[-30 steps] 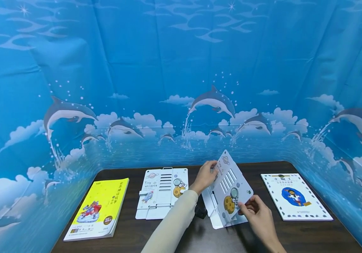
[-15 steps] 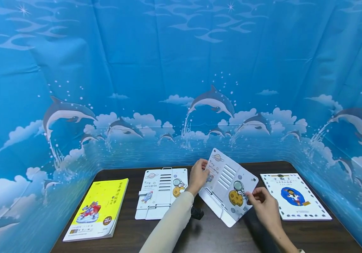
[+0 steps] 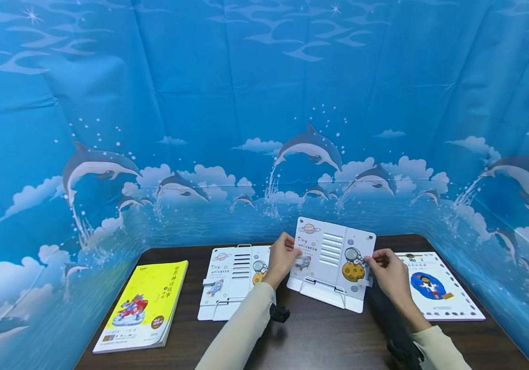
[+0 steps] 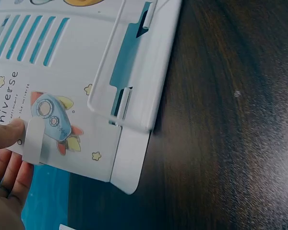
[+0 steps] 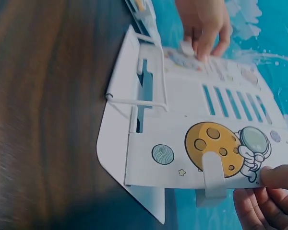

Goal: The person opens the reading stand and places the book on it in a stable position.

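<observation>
A white metal book stand [image 3: 331, 275], printed with "Tiny universe", a planet and an astronaut, is raised upright at the back of the table between both hands. My left hand [image 3: 284, 262] pinches its left edge; the left wrist view shows the thumb on the front beside a small white clip [image 4: 34, 141], with fingers behind. On the opposite edge, my right hand [image 3: 391, 272] pinches the panel near the astronaut drawing. In the right wrist view another white clip [image 5: 213, 175] sits below that thumb. A wire support [image 4: 103, 62] lies along the stand's lower ledge.
A matching book stand [image 3: 220, 270] lies flat to the left, partly behind my left arm. Farther left lies a thick yellow book [image 3: 153, 288]. A white book [image 3: 435, 303] at right is partly covered by my right hand. A dolphin-print backdrop [image 3: 264, 128] surrounds the dark table [image 3: 310, 339].
The book stand has turned from steeply slanted to nearly level and faces me. My left hand has shifted left, and my right hand has risen along the stand's right edge.
</observation>
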Demonstrator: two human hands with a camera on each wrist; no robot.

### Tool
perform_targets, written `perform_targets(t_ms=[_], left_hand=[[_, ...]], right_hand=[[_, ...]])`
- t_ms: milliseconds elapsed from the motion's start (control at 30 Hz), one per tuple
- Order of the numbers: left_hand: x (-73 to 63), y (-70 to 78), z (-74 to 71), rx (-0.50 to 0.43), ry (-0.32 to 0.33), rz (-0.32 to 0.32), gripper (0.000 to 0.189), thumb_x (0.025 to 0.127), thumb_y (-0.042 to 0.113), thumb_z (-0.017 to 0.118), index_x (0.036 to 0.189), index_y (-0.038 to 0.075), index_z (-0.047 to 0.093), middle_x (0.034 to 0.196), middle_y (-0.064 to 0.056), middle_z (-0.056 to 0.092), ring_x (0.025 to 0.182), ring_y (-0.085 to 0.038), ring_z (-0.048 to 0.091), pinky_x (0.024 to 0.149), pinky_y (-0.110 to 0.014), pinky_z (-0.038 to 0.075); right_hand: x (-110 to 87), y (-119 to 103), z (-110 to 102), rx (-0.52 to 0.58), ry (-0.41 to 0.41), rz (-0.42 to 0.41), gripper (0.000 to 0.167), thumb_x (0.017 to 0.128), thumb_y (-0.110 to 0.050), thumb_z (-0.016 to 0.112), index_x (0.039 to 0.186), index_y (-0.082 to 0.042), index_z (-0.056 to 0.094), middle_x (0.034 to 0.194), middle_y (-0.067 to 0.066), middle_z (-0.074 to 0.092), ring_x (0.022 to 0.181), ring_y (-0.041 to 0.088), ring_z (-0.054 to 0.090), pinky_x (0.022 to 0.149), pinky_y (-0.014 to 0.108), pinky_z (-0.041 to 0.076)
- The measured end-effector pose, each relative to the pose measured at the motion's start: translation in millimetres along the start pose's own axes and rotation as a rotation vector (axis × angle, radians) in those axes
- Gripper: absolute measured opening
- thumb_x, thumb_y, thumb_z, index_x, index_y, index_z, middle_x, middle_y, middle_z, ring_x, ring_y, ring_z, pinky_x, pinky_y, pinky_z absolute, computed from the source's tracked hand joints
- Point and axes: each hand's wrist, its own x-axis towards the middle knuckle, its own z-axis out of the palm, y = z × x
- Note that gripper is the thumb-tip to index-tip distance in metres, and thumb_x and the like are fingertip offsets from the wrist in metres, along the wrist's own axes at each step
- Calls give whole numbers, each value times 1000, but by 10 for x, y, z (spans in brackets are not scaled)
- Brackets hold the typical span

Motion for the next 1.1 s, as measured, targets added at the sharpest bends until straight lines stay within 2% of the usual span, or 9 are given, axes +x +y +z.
perform_targets(t_ms=[267, 433, 700, 833, 1100], left_hand=[[-34, -61, -73, -25, -1, -14, 26, 89, 4, 84, 101, 8, 61, 95, -6, 68, 82, -11, 64, 72, -24, 55], [-61, -61, -92, -35, 6, -35, 26, 89, 5, 84, 100, 7, 61, 93, -6, 67, 81, -11, 64, 71, -23, 54], [-67, -81, -86, -24, 6, -52, 24, 92, 6, 82, 102, 8, 61, 95, -6, 67, 81, -11, 64, 70, -22, 54], [-39, -88, -94, -17, 22, -50, 25, 91, 5, 83, 102, 7, 61, 94, -7, 68, 81, -12, 64, 71, -23, 54], [-13, -90, -98, -22, 14, -65, 23, 93, 7, 81, 104, 6, 61, 97, -8, 69, 83, -13, 64, 73, -25, 55]], right_hand=[[333, 24, 117, -36, 2, -40, 22, 103, -15, 72, 113, 4, 66, 105, 25, 73, 92, 33, 69, 64, 20, 48], [463, 18, 183, -54, 3, -55, 23, 103, -18, 72, 113, 3, 68, 105, 24, 74, 94, 34, 71, 66, 24, 49], [526, -5, 238, -46, -6, -17, 24, 103, -18, 72, 114, 2, 69, 106, 24, 74, 94, 34, 70, 66, 26, 49], [556, -11, 264, -52, -10, -28, 24, 103, -19, 72, 114, 2, 69, 106, 23, 73, 94, 34, 70, 68, 28, 50], [578, -26, 286, -50, -12, -32, 25, 104, -20, 70, 115, 2, 68, 106, 24, 73, 95, 35, 70, 71, 33, 53]])
